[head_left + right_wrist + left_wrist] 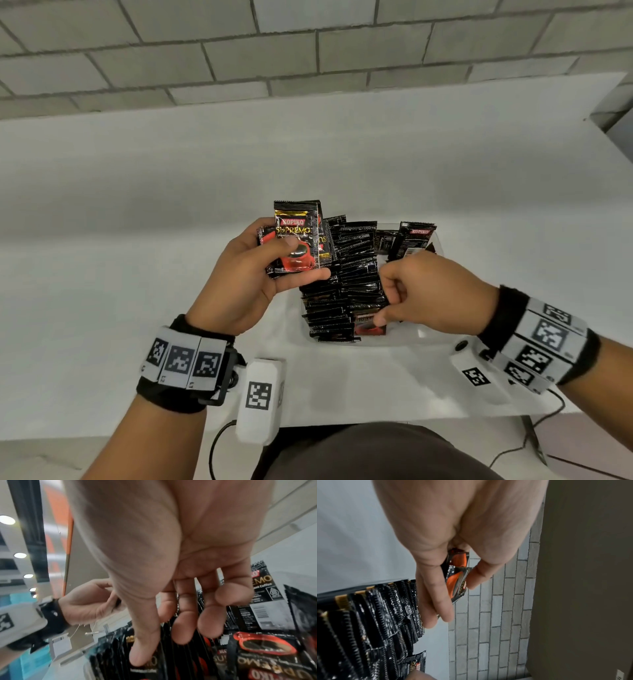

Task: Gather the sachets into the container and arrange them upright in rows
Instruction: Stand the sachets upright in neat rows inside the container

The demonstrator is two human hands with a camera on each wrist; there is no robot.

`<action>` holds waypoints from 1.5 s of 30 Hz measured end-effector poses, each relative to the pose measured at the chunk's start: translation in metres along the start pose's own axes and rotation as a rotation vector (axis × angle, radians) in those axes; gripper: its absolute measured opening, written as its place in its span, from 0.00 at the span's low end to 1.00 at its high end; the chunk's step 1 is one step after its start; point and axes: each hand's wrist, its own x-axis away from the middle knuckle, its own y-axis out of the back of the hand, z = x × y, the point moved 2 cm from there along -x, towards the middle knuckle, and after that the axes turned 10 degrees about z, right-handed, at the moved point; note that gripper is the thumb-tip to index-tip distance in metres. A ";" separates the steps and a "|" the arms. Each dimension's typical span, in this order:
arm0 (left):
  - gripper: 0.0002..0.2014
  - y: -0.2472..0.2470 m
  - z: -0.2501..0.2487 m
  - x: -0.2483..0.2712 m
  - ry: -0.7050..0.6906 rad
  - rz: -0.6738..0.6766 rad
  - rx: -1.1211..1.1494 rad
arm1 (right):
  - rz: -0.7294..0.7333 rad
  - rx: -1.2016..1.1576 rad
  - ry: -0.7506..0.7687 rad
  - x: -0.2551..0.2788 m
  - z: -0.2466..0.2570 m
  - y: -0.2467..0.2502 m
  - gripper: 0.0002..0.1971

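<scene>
My left hand [301, 260] grips a small stack of black and red Kopiko sachets [298, 219] upright, just left of the clear container [411, 338]. In the left wrist view the stack [457, 582] sits pinched between the thumb and fingers of that hand [455, 588]. Several rows of sachets [356, 267] stand on edge in the container. My right hand [387, 298] hovers over the right rows. Its fingers are loosely curled and its thumb tip rests on a near sachet [368, 327]. One sachet [416, 240] leans at the far right.
The container stands on a white table [137, 205] against a grey brick wall [308, 51]. A white tagged device [260, 401] with a cable lies at the near edge by my left wrist. Another white device [476, 373] sits by my right wrist.
</scene>
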 end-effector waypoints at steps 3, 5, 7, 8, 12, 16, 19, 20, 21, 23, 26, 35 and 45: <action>0.11 0.000 -0.001 0.002 -0.005 -0.003 0.000 | -0.006 0.088 -0.033 0.001 0.003 0.002 0.25; 0.12 0.000 -0.001 0.003 -0.004 0.013 -0.008 | -0.001 0.038 -0.042 0.003 0.002 0.009 0.27; 0.14 -0.003 0.002 0.003 0.004 0.044 -0.026 | -0.026 -0.085 -0.027 0.007 0.002 0.017 0.26; 0.15 -0.006 0.003 0.003 0.007 0.063 -0.033 | -0.076 -0.174 0.005 0.008 0.003 0.022 0.23; 0.17 -0.021 0.013 0.004 0.059 0.122 -0.046 | -0.376 -0.567 0.152 0.015 0.018 0.039 0.12; 0.19 -0.034 0.022 0.004 0.096 0.189 -0.100 | -0.395 -0.654 0.183 0.013 0.028 0.039 0.16; 0.17 -0.035 0.024 0.005 0.095 0.181 -0.097 | -0.344 -0.689 0.160 0.012 0.026 0.041 0.11; 0.16 -0.034 0.024 0.005 0.095 0.165 -0.082 | -0.336 -0.706 0.152 0.012 0.024 0.043 0.09; 0.15 -0.032 0.024 0.005 0.092 0.146 -0.065 | -0.330 -0.716 0.150 0.013 0.023 0.045 0.08; 0.15 -0.029 0.023 0.005 0.088 0.124 -0.057 | -0.328 -0.774 0.160 0.016 0.022 0.046 0.07; 0.16 -0.027 0.022 0.005 0.088 0.131 -0.096 | -0.318 -0.887 0.206 0.018 0.023 0.044 0.09; 0.15 -0.012 0.015 0.002 -0.039 0.013 -0.214 | -0.489 -0.844 0.140 0.029 0.015 0.059 0.06; 0.14 0.009 0.004 0.007 -0.075 -0.118 -0.142 | -0.107 -0.307 0.073 0.035 0.003 0.027 0.12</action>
